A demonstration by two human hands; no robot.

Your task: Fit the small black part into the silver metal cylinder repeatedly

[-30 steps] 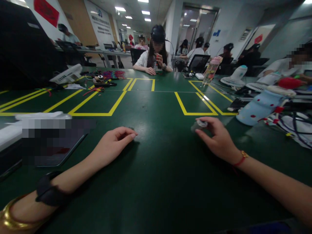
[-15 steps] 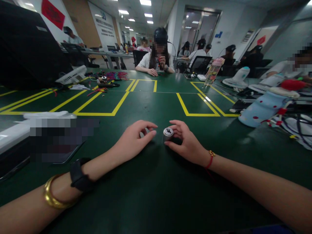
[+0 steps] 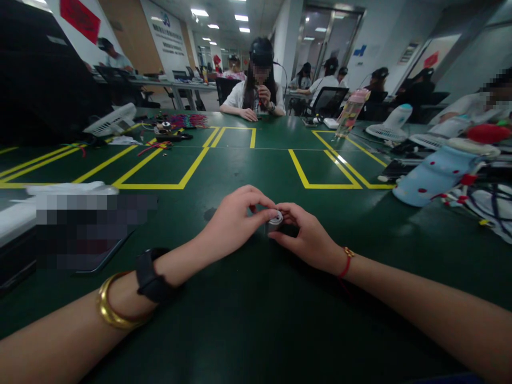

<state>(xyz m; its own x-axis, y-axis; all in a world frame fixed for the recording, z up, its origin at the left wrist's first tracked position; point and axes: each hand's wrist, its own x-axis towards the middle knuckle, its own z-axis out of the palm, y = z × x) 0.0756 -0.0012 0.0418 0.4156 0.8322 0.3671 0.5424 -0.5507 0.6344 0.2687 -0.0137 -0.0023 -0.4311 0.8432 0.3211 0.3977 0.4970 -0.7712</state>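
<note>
A small silver metal cylinder (image 3: pixel 274 220) stands upright on the green table (image 3: pixel 256 320), in front of me at the centre. My right hand (image 3: pixel 308 237) wraps its thumb and fingers round the cylinder's side. My left hand (image 3: pixel 236 221) comes in from the left, fingers curled, with thumb and fingertips pinched at the cylinder's top rim. Whether the left fingers hold a small part of their own is hidden. The left wrist carries a black band and a gold bangle, the right wrist a red string.
A dark flat device (image 3: pixel 92 240) lies at the left. Yellow tape boxes (image 3: pixel 320 170) mark the table beyond my hands. A blue spotted object (image 3: pixel 434 176) and cables sit at the right. A person (image 3: pixel 256 85) sits at the far end; others work behind.
My right hand brought the cylinder from the right to the table's centre. My left hand moved right and closed on its top.
</note>
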